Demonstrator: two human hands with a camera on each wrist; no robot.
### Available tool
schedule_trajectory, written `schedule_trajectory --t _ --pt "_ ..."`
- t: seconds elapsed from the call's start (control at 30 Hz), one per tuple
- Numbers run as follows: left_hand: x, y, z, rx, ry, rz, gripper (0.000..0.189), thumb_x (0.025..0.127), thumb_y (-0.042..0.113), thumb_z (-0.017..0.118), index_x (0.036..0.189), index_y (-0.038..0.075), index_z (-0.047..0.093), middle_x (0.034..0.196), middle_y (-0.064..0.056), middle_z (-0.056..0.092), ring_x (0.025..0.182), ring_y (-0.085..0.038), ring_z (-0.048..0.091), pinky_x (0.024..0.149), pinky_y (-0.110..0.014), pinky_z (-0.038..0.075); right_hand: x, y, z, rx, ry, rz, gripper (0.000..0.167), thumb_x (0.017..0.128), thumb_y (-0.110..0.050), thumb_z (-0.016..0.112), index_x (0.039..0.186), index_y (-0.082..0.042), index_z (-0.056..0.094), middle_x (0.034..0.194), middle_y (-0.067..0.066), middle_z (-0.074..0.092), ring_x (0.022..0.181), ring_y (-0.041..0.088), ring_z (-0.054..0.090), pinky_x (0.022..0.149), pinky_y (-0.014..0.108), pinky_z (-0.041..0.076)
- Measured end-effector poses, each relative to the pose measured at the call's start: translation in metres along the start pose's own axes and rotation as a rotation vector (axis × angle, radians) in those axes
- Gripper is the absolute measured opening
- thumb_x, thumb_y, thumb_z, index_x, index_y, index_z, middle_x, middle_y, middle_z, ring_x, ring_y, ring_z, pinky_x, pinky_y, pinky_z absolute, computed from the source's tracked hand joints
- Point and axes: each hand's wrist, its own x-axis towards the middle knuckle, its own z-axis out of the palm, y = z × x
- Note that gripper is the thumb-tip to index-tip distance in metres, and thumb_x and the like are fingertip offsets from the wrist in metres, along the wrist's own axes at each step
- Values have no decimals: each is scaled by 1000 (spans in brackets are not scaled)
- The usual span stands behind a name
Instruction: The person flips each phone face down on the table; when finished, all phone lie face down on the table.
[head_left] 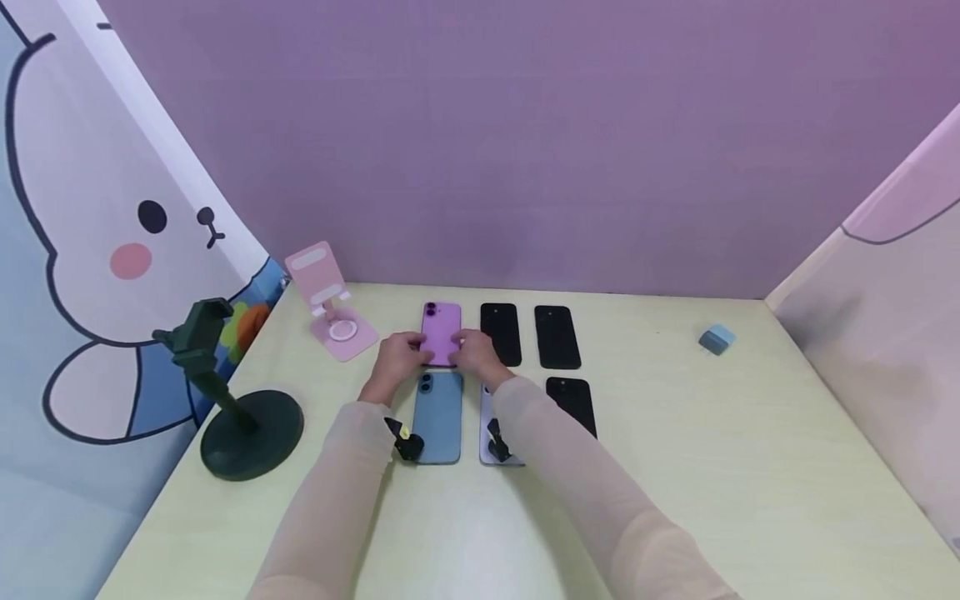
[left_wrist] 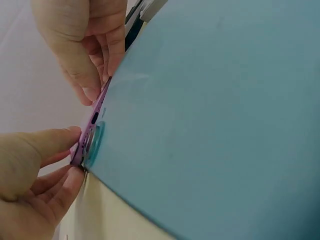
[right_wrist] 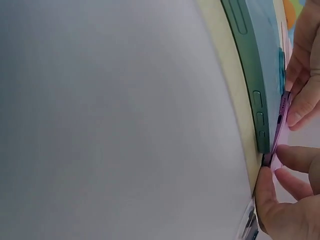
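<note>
Both hands are at the lower end of a pink-purple phone point(head_left: 441, 325), which lies back side up on the table with its cameras at the far left corner. My left hand point(head_left: 397, 360) pinches its left lower corner between thumb and fingers. At the right lower corner, my right hand point(head_left: 476, 353) pinches it the same way; the right wrist view shows this right hand point(right_wrist: 292, 197) at the phone's edge. A blue phone point(head_left: 438, 417) lies just in front, filling much of the left wrist view. Under the right wrist, a lavender phone point(head_left: 486, 425) is partly hidden.
Black phones point(head_left: 501, 329) lie to the right, one point(head_left: 572, 402) partly behind the right sleeve. A pink folding stand point(head_left: 333, 312) and a dark green stand point(head_left: 251, 433) are at the left. A small blue-grey block point(head_left: 717, 338) sits far right. A purple wall borders the table's back.
</note>
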Motion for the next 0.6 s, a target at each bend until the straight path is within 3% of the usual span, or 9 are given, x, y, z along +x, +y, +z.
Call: schedule_trajectory --t 0.2,0.33,0.6 --pt "1 4 3 12 -3 28 36 89 8 70 122 -6 63 122 -22 62 114 -34 57 94 -42 47 -1 -3 -1 -61 26 2 42 93 -5 61 135 -3 56 137 15 52 119 26 50 98 37 44" --pt "1 4 2 25 -17 19 36 90 8 69 122 -7 62 122 -22 62 115 -34 56 96 -43 46 -1 -4 -3 -88 -9 4 43 94 -7 61 137 -3 54 139 14 51 124 26 48 101 36 42" --pt "-4 6 -9 35 -58 -1 39 92 10 66 127 -6 59 127 -23 59 119 -35 53 100 -45 42 0 -9 -15 -97 -71 -43 43 95 -13 63 136 -4 55 128 12 58 102 23 58 86 34 50"
